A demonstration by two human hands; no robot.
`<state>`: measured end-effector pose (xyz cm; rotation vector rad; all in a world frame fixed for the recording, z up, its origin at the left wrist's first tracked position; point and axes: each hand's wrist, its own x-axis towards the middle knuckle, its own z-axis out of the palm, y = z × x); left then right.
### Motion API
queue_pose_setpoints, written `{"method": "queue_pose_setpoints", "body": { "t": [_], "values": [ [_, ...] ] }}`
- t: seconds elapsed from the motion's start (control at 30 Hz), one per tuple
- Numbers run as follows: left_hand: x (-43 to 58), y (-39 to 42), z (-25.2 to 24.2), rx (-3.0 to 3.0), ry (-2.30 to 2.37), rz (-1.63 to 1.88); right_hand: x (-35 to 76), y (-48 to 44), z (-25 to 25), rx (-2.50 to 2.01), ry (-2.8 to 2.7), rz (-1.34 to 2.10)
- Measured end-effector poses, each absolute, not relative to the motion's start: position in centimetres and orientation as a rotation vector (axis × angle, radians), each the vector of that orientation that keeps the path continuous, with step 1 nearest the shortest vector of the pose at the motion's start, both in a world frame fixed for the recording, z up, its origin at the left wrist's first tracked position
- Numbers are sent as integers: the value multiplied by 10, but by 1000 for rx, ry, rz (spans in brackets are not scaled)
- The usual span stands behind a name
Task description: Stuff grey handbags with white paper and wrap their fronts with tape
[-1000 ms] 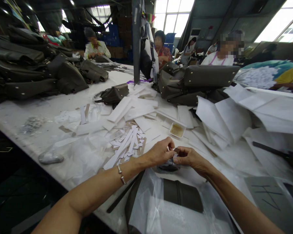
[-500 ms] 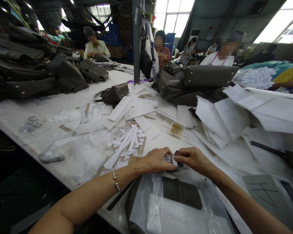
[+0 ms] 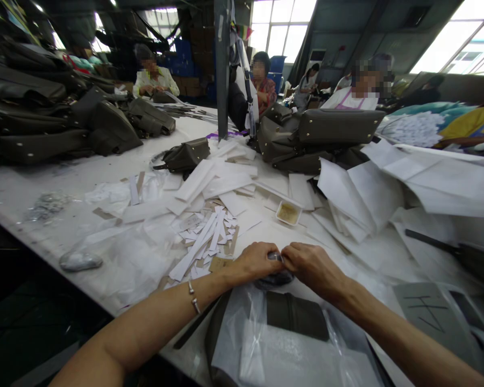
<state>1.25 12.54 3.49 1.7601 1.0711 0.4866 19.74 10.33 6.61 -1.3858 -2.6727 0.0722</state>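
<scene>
The fingers (image 3: pixel 266 248) of the left hand (image 3: pixel 252 264) are bent around the top of a small dark bundle (image 3: pixel 275 279), which sits near the front of the tabletop (image 3: pixel 108 165). The right hand (image 3: pixel 310 263) meets the left over it, knuckles up, its fingers curled in; their tips are hidden, so I cannot tell whether they pinch anything. The bundle has a glossy look, like plastic film, and its lower part shows below both hands. A bracelet (image 3: pixel 193 297) circles the left wrist.

Just on the near side of the bundle lies a dark bag (image 3: pixel 296 314), partly covered by a white sheet (image 3: pixel 310 357) and clear film. To the left of the hands is a loose heap of white strips (image 3: pixel 204 247), and farther left, crumpled plastic (image 3: pixel 135 263) and a small packet (image 3: pixel 80 261). Beyond the hands stands a little dish (image 3: pixel 288 213) with something yellowish in it. Large papers (image 3: pixel 355 199) spread over the right side, and a gray panel (image 3: pixel 441 325) with hand-drawn marks lies beside the right forearm.

Farther back, a single small bag (image 3: pixel 187 156) rests left of a post (image 3: pixel 222 70). More dark bags are heaped at far left (image 3: pixel 44 140) and right of the post (image 3: pixel 339 126). Several people sit beyond, one in a pale top (image 3: pixel 157 80).
</scene>
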Motion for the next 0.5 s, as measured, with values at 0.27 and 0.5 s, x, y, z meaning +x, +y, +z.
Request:
{"method": "queue_pose_setpoints", "body": {
  "t": [0.27, 0.5],
  "values": [
    [12, 139, 24, 1520, 1024, 478, 196, 83, 34, -1259, -2355, -108],
    [5, 148, 23, 1326, 878, 453, 189, 60, 22, -1339, -2399, -240]
  ]
}}
